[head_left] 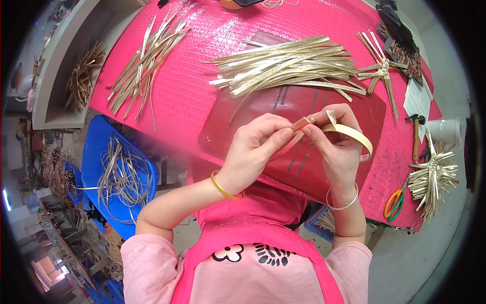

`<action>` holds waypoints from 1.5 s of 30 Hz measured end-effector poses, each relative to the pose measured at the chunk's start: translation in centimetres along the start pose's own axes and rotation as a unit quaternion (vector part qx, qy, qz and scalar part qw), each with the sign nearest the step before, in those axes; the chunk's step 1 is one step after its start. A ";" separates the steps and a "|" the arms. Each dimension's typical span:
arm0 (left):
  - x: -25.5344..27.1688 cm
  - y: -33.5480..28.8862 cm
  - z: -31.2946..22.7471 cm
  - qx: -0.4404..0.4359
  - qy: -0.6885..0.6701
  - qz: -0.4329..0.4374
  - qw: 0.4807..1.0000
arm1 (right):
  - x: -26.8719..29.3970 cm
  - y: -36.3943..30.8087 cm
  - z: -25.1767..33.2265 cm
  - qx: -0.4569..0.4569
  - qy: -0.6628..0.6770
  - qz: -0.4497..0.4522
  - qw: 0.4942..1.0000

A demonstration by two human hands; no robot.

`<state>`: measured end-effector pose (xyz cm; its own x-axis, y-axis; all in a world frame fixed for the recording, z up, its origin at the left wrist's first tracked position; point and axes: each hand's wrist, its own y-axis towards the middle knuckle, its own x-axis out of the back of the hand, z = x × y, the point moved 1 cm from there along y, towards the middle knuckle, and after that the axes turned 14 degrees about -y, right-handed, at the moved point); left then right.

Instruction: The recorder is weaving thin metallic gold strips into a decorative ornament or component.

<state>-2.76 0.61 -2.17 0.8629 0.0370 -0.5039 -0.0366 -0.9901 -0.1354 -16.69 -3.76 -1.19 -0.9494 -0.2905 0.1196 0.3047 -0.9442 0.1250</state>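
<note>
A: What do the two hands hold at the centre of the view?

B: The left hand (253, 147) and the right hand (336, 144) meet over a dark red mat (283, 109). Both sets of fingers are clenched on one gold strip (349, 133). The left fingers (277, 133) pinch its near end; the right fingers (316, 133) grip it just beside them. The free part of the strip curls in a loop around the right side of the right hand.

A: What do the wrists carry?

B: A gold bangle (221, 186) sits on the left wrist, a silver bangle (343, 202) on the right.

A: What lies on the surface beyond the hands?

B: The pink surface (202, 40) bears a heap of loose gold strips (288, 66) directly beyond the mat, touching its far edge. A second bundle of strips (144, 63) lies well apart at far left. A woven star-shaped piece (382, 71) lies at far right.

A: And at the right edge?

B: A finished cluster of folded strips (433, 175) lies near the edge, with green and orange-handled scissors (395, 202) just beside it and a hammer (416, 133) farther off.

A: And to the left, off the surface?

B: A blue chair (96, 147) holds a tangle of pale strips (121, 177).
</note>
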 end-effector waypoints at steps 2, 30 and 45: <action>-0.3 0.1 -0.3 -0.010 0.018 0.006 1.000 | 0.0 0.1 0.0 0.021 -0.004 -0.016 1.000; 0.1 0.4 0.1 0.113 -0.076 0.038 0.990 | 2.8 4.0 1.0 0.040 -0.005 -0.125 0.991; 1.7 0.1 1.3 0.180 -0.054 -0.014 0.982 | 2.7 5.7 -1.3 0.017 -0.008 -0.075 0.997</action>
<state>-2.00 0.74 -4.15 0.8083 0.0977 -0.5806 -0.2054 -0.8774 -0.4335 -17.60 -10.16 -1.46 -0.9831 -0.1440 0.1126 0.1625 -0.9707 0.1768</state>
